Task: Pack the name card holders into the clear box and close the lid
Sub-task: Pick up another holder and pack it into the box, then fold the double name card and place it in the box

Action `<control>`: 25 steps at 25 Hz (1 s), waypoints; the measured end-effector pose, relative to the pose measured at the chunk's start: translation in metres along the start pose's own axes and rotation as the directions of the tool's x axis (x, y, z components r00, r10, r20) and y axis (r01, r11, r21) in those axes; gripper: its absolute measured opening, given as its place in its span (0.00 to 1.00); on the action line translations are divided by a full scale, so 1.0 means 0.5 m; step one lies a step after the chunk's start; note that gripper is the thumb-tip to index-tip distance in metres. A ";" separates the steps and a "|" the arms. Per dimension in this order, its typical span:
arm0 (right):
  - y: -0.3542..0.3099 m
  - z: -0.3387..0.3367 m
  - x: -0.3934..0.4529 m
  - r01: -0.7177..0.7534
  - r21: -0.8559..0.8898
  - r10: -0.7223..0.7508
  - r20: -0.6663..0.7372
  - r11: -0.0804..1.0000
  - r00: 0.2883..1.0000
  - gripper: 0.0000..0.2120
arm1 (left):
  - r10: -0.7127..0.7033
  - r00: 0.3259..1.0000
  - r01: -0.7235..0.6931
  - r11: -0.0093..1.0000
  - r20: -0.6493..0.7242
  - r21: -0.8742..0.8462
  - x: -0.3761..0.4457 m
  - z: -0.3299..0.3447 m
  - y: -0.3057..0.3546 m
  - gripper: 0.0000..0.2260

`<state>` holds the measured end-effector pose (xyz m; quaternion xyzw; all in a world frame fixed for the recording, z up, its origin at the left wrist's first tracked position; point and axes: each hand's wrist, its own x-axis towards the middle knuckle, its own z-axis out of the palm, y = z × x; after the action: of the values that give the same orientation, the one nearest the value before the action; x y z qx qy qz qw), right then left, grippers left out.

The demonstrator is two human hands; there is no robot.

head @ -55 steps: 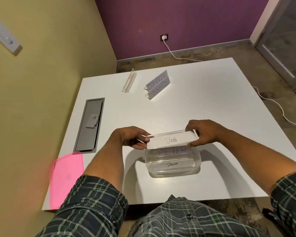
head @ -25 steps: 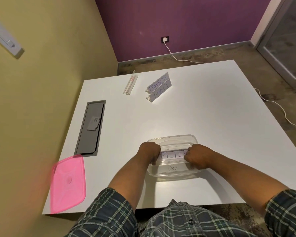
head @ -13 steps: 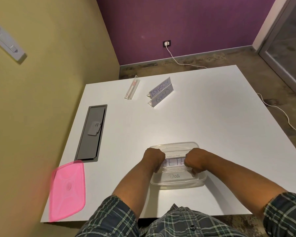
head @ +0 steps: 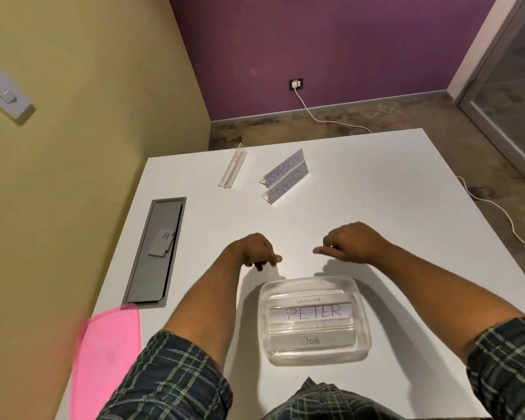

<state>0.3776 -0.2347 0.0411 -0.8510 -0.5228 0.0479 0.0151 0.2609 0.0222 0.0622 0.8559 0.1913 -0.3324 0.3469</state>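
Observation:
The clear box (head: 362, 344) stands near the table's front edge with three name card holders inside; the middle one reads PETER (head: 311, 313) and the nearest DOG (head: 309, 341). Both hands hover just beyond the box with nothing in them: my left hand (head: 255, 250) and my right hand (head: 350, 242), fingers loosely curled and pointing toward each other. Two holders marked KOSAKSI (head: 282, 168) and CHAN (head: 286, 185) stand at the far side. A third clear holder (head: 233, 170) lies to their left. The pink lid (head: 105, 359) rests at the front left corner.
A grey cable hatch (head: 156, 253) is set into the table (head: 391, 213) on the left. A yellow wall runs close along the left edge. A white cable (head: 497, 207) trails over the floor to the right.
Both hands let go of the DOG holder inside the box and lifted out, moving away over the table beyond it. The DOG holder now lies in the box's near side.

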 end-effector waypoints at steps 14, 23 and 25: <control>0.233 0.017 0.345 -0.647 0.556 0.550 0.361 0.522 0.754 0.33 | -0.070 0.910 0.004 0.987 -0.410 -0.159 0.264 -0.129 0.004 0.21; 0.259 0.061 0.530 -0.627 0.717 0.585 0.378 0.305 0.718 0.35 | -0.075 0.881 -0.046 0.969 -0.467 -0.242 0.418 -0.157 0.030 0.16; 0.262 0.070 0.560 -0.630 0.711 0.579 0.383 0.313 0.719 0.34 | -0.101 0.866 -0.049 0.957 -0.490 -0.284 0.434 -0.147 0.037 0.15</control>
<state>0.6162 -0.0450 -0.0222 -0.8761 -0.0843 0.3046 0.3640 0.4564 0.0838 -0.0419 0.8503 0.3323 -0.0732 0.4016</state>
